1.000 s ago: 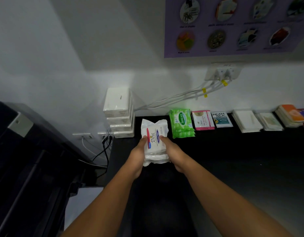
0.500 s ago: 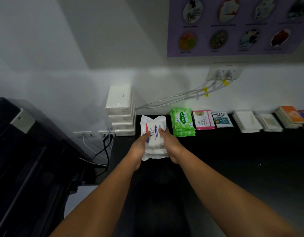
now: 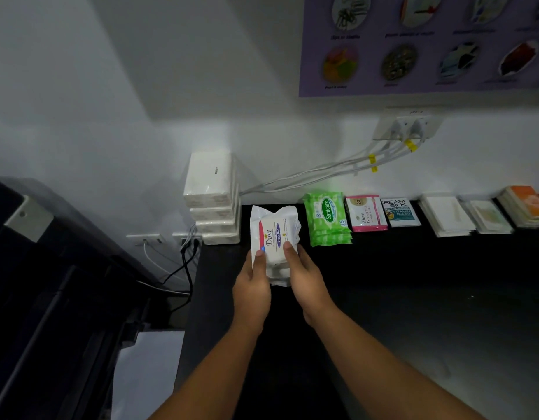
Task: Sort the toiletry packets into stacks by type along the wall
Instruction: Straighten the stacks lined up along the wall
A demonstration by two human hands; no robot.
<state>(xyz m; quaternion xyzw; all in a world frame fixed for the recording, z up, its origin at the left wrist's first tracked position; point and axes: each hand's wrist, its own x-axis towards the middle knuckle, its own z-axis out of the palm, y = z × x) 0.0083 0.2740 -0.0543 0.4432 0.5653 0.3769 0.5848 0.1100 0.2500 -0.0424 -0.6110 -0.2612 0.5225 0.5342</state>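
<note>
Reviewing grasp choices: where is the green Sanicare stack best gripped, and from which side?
Likely its near short end, from the front: the green Sanicare stack lies flat, wall behind, pink sachets close on its right, Dove packets near its left.

Brand names on the packets by the wall

The white packet (image 3: 274,234) reads "Dove", and its purple oval seems to say "Fresh Red" — small print. The green pack (image 3: 327,218) says "Sanicare" and "15"; the pink sachet (image 3: 366,213) "Dove" and "20"; the white-and-teal sachet (image 3: 400,212) "CREAM SILK", "VITAMIN BOOST". The purple poster (image 3: 426,86) has captions — too blurred to read.
</note>
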